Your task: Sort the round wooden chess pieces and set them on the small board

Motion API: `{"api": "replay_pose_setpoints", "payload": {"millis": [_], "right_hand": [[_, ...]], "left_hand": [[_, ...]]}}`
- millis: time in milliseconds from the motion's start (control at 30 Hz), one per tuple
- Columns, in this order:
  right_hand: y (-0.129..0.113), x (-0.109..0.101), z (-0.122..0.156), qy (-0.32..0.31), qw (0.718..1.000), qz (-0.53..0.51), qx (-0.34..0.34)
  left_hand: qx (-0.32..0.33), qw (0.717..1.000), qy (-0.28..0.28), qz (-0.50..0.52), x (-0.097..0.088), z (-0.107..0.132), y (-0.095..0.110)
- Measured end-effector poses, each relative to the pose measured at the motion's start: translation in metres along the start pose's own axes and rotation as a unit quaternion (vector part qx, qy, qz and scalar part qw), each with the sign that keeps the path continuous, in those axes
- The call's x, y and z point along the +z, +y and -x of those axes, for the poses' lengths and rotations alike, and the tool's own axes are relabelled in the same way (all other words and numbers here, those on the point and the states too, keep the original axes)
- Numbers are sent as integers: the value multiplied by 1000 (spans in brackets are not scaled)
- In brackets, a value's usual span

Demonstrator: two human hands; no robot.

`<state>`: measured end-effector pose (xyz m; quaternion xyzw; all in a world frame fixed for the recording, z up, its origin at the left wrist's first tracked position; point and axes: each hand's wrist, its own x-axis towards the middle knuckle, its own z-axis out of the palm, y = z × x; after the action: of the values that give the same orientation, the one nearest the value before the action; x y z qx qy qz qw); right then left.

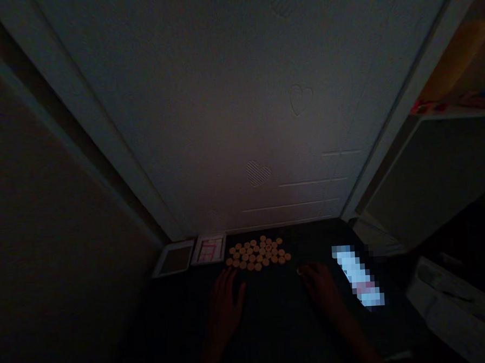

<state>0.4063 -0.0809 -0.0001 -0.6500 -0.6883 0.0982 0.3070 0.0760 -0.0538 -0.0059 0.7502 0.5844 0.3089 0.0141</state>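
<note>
The scene is very dark. Several small round tan discs [257, 254] lie clustered on a dark surface [274, 320] by the wall. My left hand [226, 299] rests flat just below the cluster's left end, its fingers stretched out. To the right, my right hand [322, 288] lies near the cluster's right end. Its fingertips are closed on one small disc [300, 271].
Two white-framed trays [174, 259] [209, 250] sit left of the discs against the wall. A bright lit screen [358, 275] lies to the right of my right hand. A white shelf unit [433, 177] stands at the right, pale items [456, 300] below it.
</note>
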Motion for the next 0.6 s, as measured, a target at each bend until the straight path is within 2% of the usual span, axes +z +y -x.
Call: {"api": "replay_pose_setpoints", "payload": {"millis": [267, 367, 467, 600], "right_hand": [[-5, 0, 2, -2, 1000, -16, -3], [-3, 0, -1, 18, 999, -24, 12], [-2, -4, -11, 38, 999, -21, 21], [-11, -10, -33, 19, 1000, 0, -14]], "left_hand": [[3, 1000, 11, 3, 1, 0, -1], [-1, 1000, 5, 4, 1, 1, -1], [2, 1000, 5, 8, 1, 1, -1], [2, 1000, 3, 5, 1, 1, -1]]}}
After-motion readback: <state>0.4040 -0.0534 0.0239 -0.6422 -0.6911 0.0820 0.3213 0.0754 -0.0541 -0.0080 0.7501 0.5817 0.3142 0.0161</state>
